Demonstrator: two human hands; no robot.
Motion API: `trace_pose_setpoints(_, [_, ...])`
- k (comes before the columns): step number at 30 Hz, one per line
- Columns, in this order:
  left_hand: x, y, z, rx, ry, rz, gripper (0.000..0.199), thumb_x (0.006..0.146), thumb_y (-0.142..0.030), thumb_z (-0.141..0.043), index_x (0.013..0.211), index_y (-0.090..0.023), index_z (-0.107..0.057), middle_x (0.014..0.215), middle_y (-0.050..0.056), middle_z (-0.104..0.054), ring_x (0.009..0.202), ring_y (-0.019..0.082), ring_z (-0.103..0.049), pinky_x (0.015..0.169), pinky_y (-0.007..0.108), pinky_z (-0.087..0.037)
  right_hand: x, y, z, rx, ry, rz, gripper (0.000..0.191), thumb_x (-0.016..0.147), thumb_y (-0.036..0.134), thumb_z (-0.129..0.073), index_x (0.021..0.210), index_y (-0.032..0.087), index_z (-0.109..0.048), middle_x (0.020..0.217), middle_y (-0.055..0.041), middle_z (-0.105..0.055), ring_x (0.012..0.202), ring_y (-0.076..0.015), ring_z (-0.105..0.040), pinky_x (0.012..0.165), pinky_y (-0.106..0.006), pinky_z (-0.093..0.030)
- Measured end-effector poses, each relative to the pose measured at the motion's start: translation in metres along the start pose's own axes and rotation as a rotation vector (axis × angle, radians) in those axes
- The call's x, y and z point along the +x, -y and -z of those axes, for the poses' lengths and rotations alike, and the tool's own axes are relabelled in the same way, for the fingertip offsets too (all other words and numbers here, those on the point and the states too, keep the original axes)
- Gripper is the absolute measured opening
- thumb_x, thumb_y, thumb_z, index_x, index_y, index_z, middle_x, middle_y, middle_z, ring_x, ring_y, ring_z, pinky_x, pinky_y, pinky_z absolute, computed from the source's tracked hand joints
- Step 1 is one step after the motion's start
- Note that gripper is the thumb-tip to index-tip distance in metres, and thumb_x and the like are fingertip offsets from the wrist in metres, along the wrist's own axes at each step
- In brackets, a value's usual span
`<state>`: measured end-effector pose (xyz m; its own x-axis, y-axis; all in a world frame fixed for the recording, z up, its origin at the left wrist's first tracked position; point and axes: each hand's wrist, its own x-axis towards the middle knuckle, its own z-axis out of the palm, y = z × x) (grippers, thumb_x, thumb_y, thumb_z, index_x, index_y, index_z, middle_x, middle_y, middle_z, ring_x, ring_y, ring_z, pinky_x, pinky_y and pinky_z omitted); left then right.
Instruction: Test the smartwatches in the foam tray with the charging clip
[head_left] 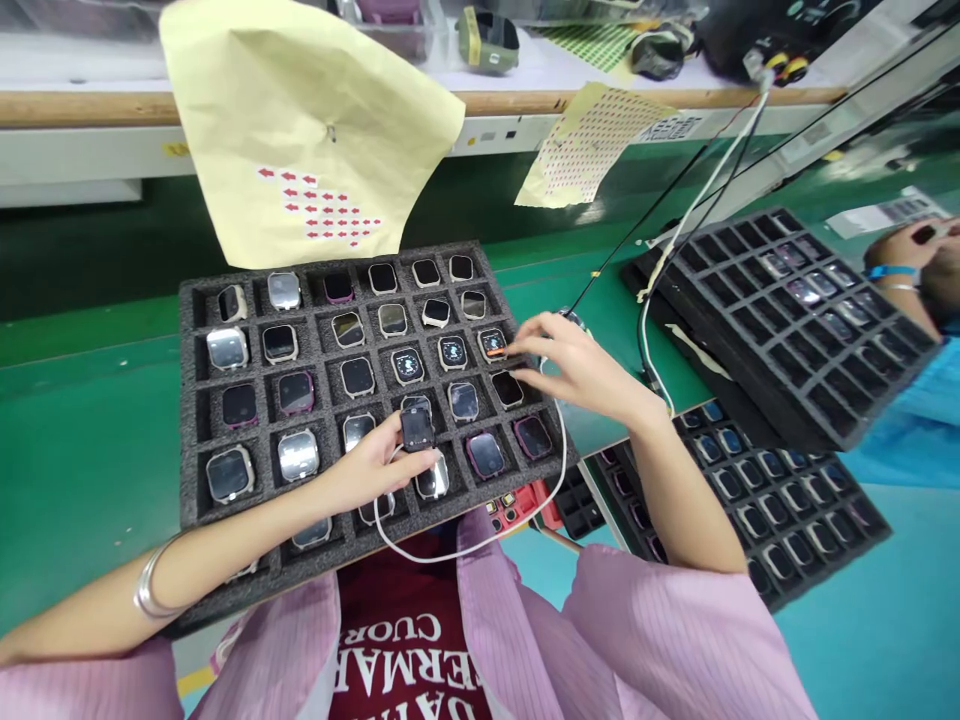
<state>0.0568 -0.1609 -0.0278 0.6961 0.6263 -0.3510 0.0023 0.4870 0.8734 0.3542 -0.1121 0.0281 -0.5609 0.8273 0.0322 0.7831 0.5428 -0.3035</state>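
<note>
My left hand point(367, 468) pinches a small black square piece point(417, 428) between thumb and fingers, above the foam tray point(196, 400). A white cable point(457, 558) loops from beside that hand round the tray's front right corner. My right hand point(581, 368) is over the tray's right side with its fingers apart. Its fingertips are at the edge of a smartwatch point(493, 345) whose screen is lit; whether they touch it I cannot tell. Two more lit smartwatches, one point(452, 352) and another point(407, 366), sit in the same row. The other watch faces are dark or reflective.
At right, a tilted stack of foam trays point(787, 300) holds several watches, with another full tray point(780, 500) below it. A co-worker's hand point(904, 250) is beyond. Yellow sticker sheets point(300, 110) hang from the shelf point(502, 103). Cables point(697, 200) run down at right.
</note>
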Motion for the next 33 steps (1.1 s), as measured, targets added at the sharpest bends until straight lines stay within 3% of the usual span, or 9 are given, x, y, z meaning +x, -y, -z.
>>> trace_pose_setpoints(2, [0.0, 0.001, 0.001, 0.006, 0.012, -0.006, 0.033, 0.082, -0.034, -0.066, 0.102, -0.018, -0.045, 0.086, -0.001, -0.056, 0.047, 0.001, -0.038, 0.04, 0.016, -0.029, -0.008, 0.004, -0.001, -0.025, 0.086, 0.011, 0.026, 0.089, 0.031, -0.061, 0.112, 0.019, -0.064, 0.102, -0.0121, -0.055, 0.094, -0.0297, -0.055, 0.081, -0.044, -0.046])
trace_pose_setpoints(5, [0.0, 0.002, 0.0, 0.03, 0.039, -0.022, 0.03, 0.082, -0.028, -0.064, 0.102, -0.017, -0.045, 0.094, 0.002, -0.058, 0.048, 0.001, -0.039, 0.041, 0.016, -0.029, -0.014, 0.005, -0.011, -0.066, 0.158, 0.003, 0.04, 0.087, 0.03, -0.065, 0.123, 0.016, -0.058, 0.1, -0.0123, -0.054, 0.091, -0.029, -0.055, 0.078, -0.041, -0.047])
trace_pose_setpoints(10, [-0.005, -0.002, -0.004, 0.104, 0.006, -0.046, 0.031, 0.08, -0.019, -0.063, 0.105, -0.014, -0.046, 0.102, 0.007, -0.061, 0.054, 0.002, -0.043, 0.047, 0.015, -0.036, -0.007, -0.002, -0.019, -0.035, 0.192, -0.016, 0.043, 0.083, 0.029, -0.069, 0.121, 0.015, -0.057, 0.101, -0.0114, -0.054, 0.092, -0.0288, -0.056, 0.077, -0.039, -0.048])
trace_pose_setpoints(15, [-0.019, -0.008, -0.01, 0.076, 0.023, 0.039, 0.033, 0.077, -0.023, -0.065, 0.104, -0.013, -0.048, 0.116, 0.013, -0.06, 0.053, 0.004, -0.048, 0.038, 0.016, -0.037, 0.0, -0.007, -0.01, 0.136, 0.134, -0.036, 0.036, 0.074, 0.033, -0.075, 0.103, 0.017, -0.061, 0.101, -0.0094, -0.055, 0.093, -0.0288, -0.058, 0.08, -0.042, -0.049])
trace_pose_setpoints(17, [-0.022, -0.009, -0.011, 0.036, 0.03, 0.059, 0.035, 0.075, -0.024, -0.067, 0.102, -0.013, -0.048, 0.116, 0.015, -0.06, 0.056, 0.006, -0.053, 0.037, 0.016, -0.039, -0.003, 0.003, -0.006, 0.255, 0.036, -0.031, 0.034, 0.074, 0.036, -0.076, 0.1, 0.019, -0.06, 0.105, -0.0092, -0.056, 0.1, -0.0287, -0.057, 0.087, -0.043, -0.047])
trace_pose_setpoints(20, [-0.022, -0.007, -0.011, 0.005, 0.029, 0.059, 0.039, 0.071, -0.024, -0.071, 0.101, -0.013, -0.049, 0.116, 0.015, -0.059, 0.06, 0.008, -0.057, 0.038, 0.016, -0.041, -0.009, 0.039, -0.009, 0.401, -0.119, -0.034, 0.038, 0.076, 0.035, -0.075, 0.107, 0.021, -0.058, 0.116, -0.0087, -0.059, 0.11, -0.0282, -0.055, 0.097, -0.044, -0.043])
trace_pose_setpoints(26, [-0.018, -0.003, -0.009, -0.025, 0.039, 0.015, 0.05, 0.067, -0.021, -0.076, 0.108, -0.013, -0.048, 0.093, 0.007, -0.06, 0.065, 0.012, -0.059, 0.04, 0.016, -0.045, -0.005, 0.113, -0.056, 0.455, -0.175, 0.079, 0.041, 0.081, 0.032, -0.073, 0.116, 0.021, -0.054, 0.111, -0.0079, -0.063, 0.106, -0.0271, -0.058, 0.095, -0.045, -0.044])
trace_pose_setpoints(29, [-0.018, 0.0, -0.008, -0.029, 0.042, -0.024, 0.048, 0.072, -0.027, -0.074, 0.11, -0.014, -0.047, 0.084, 0.003, -0.058, 0.065, 0.014, -0.061, 0.04, 0.018, -0.047, 0.0, 0.119, -0.068, 0.386, -0.182, 0.121, 0.039, 0.086, 0.029, -0.067, 0.119, 0.019, -0.051, 0.117, -0.0111, -0.06, 0.109, -0.0281, -0.055, 0.094, -0.047, -0.044])
trace_pose_setpoints(33, [-0.018, 0.002, -0.009, 0.005, 0.024, -0.041, 0.046, 0.08, -0.039, -0.066, 0.111, -0.014, -0.045, 0.07, -0.001, -0.059, 0.053, 0.012, -0.059, 0.039, 0.018, -0.045, 0.004, 0.116, -0.065, 0.26, -0.13, 0.173, 0.035, 0.089, 0.026, -0.062, 0.121, 0.015, -0.051, 0.118, -0.0149, -0.059, 0.109, -0.0295, -0.055, 0.094, -0.048, -0.045])
